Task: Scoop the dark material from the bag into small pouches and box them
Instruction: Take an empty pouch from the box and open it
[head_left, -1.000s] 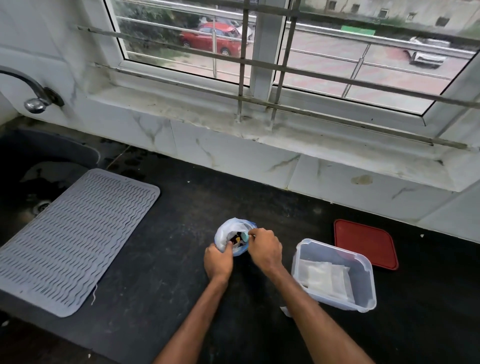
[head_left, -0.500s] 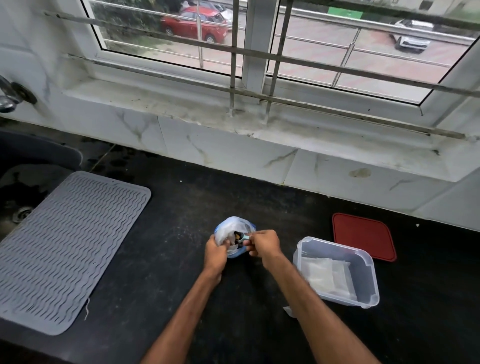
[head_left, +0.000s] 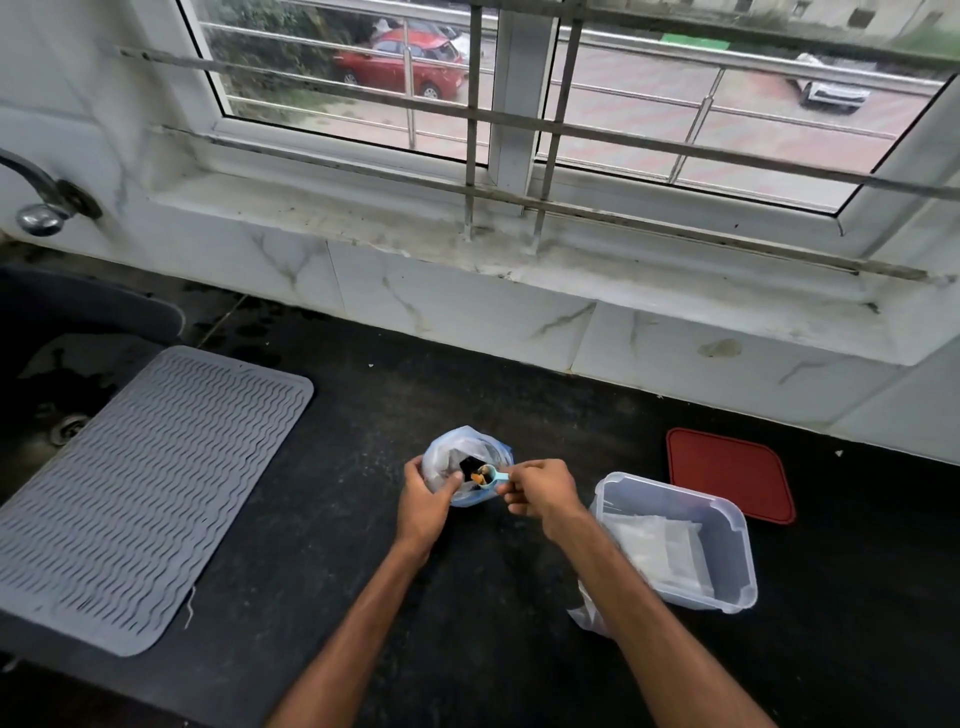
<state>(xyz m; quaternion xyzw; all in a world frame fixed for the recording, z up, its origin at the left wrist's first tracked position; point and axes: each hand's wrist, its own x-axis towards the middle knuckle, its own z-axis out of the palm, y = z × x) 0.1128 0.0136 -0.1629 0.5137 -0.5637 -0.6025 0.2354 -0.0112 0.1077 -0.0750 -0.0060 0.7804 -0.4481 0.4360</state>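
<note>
A bluish plastic bag (head_left: 457, 452) stands open on the black counter, dark material showing inside. My left hand (head_left: 423, 499) grips the bag's near left rim. My right hand (head_left: 540, 491) pinches the handle of a small teal scoop (head_left: 491, 477), whose bowl sits in the bag's mouth with brownish bits in it. To the right stands a clear plastic box (head_left: 727, 530) holding pale flat pouches (head_left: 654, 543). A clear pouch (head_left: 584, 616) pokes out from under my right forearm.
A red lid (head_left: 730, 475) lies flat behind the box. A grey ribbed mat (head_left: 140, 488) covers the counter's left part, beside a dark sink (head_left: 57, 395) and a tap (head_left: 41, 205). A marble sill and barred window run along the back.
My right hand has drawn back a little to the right, so the teal scoop now shows at the bag's mouth. The left hand keeps its hold on the bag.
</note>
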